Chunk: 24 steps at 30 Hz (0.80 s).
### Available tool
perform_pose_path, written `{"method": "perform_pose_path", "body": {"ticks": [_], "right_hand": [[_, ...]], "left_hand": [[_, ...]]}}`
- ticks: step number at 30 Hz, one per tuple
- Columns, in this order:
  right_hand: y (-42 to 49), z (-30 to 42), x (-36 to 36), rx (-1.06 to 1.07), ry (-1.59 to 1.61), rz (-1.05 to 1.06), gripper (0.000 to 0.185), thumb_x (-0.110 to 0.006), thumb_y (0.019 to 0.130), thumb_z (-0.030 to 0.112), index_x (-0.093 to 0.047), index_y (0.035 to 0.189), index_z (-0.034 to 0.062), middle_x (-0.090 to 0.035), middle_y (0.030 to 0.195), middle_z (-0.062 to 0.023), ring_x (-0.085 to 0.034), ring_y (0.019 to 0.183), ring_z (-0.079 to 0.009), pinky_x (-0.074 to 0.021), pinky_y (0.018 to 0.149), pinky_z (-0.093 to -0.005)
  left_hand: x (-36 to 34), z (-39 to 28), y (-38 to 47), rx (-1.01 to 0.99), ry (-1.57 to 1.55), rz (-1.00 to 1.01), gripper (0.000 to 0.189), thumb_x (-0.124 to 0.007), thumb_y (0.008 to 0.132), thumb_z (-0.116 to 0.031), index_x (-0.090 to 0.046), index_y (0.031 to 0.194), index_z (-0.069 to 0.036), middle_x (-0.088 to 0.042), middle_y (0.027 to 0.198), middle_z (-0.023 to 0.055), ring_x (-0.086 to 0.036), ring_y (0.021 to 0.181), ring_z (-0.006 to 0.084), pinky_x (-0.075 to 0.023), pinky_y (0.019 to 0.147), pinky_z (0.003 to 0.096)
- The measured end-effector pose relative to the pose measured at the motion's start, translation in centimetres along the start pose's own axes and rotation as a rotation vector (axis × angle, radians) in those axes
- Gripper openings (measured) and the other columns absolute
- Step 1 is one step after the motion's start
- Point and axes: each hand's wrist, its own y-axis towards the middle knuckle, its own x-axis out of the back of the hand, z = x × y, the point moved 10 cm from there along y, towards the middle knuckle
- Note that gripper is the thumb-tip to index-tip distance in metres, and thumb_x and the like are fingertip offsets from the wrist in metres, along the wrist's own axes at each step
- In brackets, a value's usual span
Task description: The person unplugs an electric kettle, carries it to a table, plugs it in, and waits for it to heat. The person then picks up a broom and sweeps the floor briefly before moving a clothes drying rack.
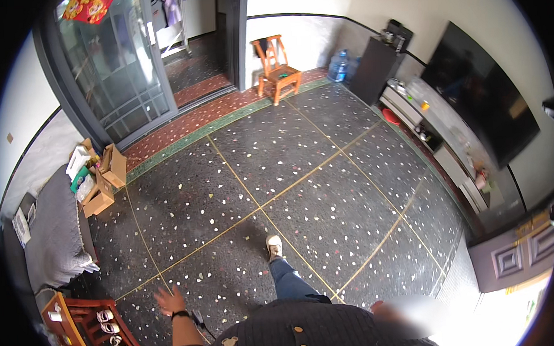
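My left hand (170,302) is held out low over the speckled terrazzo floor (242,221), fingers spread, with nothing in it and a dark band around the wrist. To its lower left stands a wooden shoe rack (93,329) with several shoes (110,328) on it. My right hand (379,307) shows only in part at the right edge of the dark buttoned top; a pale blur covers the area beside it, so its fingers cannot be made out. One leg in jeans with a light shoe (274,247) reaches forward on the floor.
Opened cardboard boxes (113,166) stand by a covered grey sofa (54,229) at left. A sliding glass door (115,73) is partly open. A wooden chair (278,75), water bottles (338,66), a dark cabinet (374,69) and a low TV stand (443,152) line the walls; a panelled door (512,260) is at lower right.
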Motion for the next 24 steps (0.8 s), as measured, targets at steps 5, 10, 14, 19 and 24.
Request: {"method": "perform_pose_path", "body": {"ticks": [5, 10, 14, 19, 24], "right_hand": [[14.9, -8.4, 16.7, 0.168, -0.079, -0.052, 0.023, -0.063, 0.069, 0.030, -0.071, 0.083, 0.0131, -0.067, 0.090, -0.0128, -0.065, 0.084, -0.0270, -0.0509, 0.068, -0.0430], [20.5, -9.8, 49.5, 0.126, -0.175, -0.473, 0.020, -0.058, 0.073, 0.026, -0.069, 0.076, 0.0099, -0.066, 0.080, -0.0151, -0.064, 0.079, -0.0309, -0.0500, 0.067, -0.0450], [24.0, -12.4, 81.5, 0.053, 0.684, -0.742, 0.024, -0.052, 0.081, 0.023, -0.061, 0.081, 0.0004, -0.063, 0.070, -0.0163, -0.062, 0.066, -0.0307, -0.0489, 0.059, -0.0400], [31.6, -6.5, 106.7, 0.351, 0.901, -0.812, 0.012, -0.052, 0.085, 0.012, -0.059, 0.086, 0.0018, -0.060, 0.069, -0.0097, -0.060, 0.064, -0.0169, -0.0478, 0.053, -0.0303], [36.2, -5.0, 112.6, 0.157, 0.812, -0.470, 0.014, -0.053, 0.083, 0.014, -0.059, 0.080, 0.0016, -0.061, 0.069, -0.0098, -0.059, 0.062, -0.0179, -0.0461, 0.054, -0.0325]], "left_hand": [[1.0, -16.3, 8.3, -0.075, 0.015, -0.084, 0.076, -0.063, 0.074, -0.052, -0.037, 0.137, -0.016, -0.026, 0.145, 0.0160, -0.030, 0.131, 0.0325, -0.0263, 0.102, 0.0548], [-0.3, -19.9, 14.7, 0.250, -0.011, 0.131, 0.082, -0.059, 0.077, -0.054, -0.025, 0.143, -0.019, -0.010, 0.150, 0.0122, -0.015, 0.137, 0.0305, -0.0153, 0.106, 0.0568], [-2.1, -19.2, 17.4, 0.484, -0.062, 0.107, 0.079, -0.059, 0.078, -0.052, -0.026, 0.142, -0.019, -0.012, 0.150, 0.0120, -0.012, 0.137, 0.0308, -0.0127, 0.107, 0.0565], [-6.3, -20.0, 18.2, 0.798, 0.055, 0.277, 0.079, -0.061, 0.074, -0.053, -0.031, 0.140, -0.021, -0.015, 0.148, 0.0131, -0.016, 0.136, 0.0313, -0.0120, 0.106, 0.0569], [-5.5, -28.8, 28.5, 0.981, -0.040, 0.208, 0.079, -0.064, 0.073, -0.052, -0.034, 0.138, -0.019, -0.019, 0.146, 0.0141, -0.020, 0.134, 0.0307, -0.0165, 0.105, 0.0555]]}}
